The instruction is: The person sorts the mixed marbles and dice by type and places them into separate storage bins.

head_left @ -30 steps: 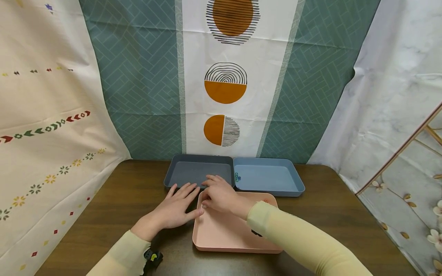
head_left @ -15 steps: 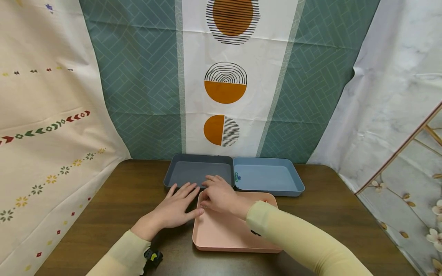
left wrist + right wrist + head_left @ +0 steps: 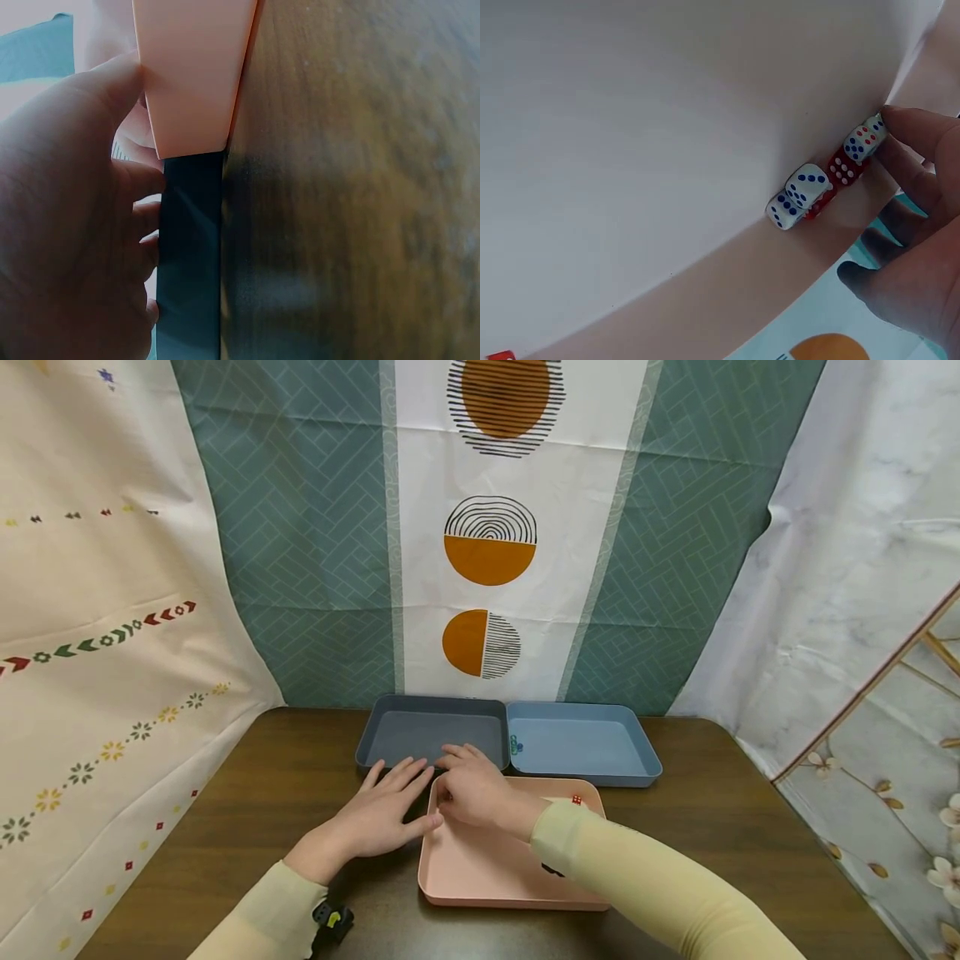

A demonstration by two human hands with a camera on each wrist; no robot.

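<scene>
My right hand reaches into the back left corner of the pink tray. In the right wrist view, its thumb and index finger pinch a white die at the end of a row. Along the tray wall in that row are a white die with red and blue dots, a red die, and a larger-looking white die, stacked closely with others. My left hand lies with spread fingers at the tray's left corner. Its thumb touches the pink rim; the fingers reach the dark grey tray.
Behind the pink tray stand the dark grey tray and a light blue tray with several small green and blue dice by its left wall. One red die lies at the pink tray's back right. Everything stands on a brown wooden table.
My right hand has shifted slightly, its fingers dipping further into the tray corner, and a white die seen by the thumb is now hidden in the head view. The left hand stays put.
</scene>
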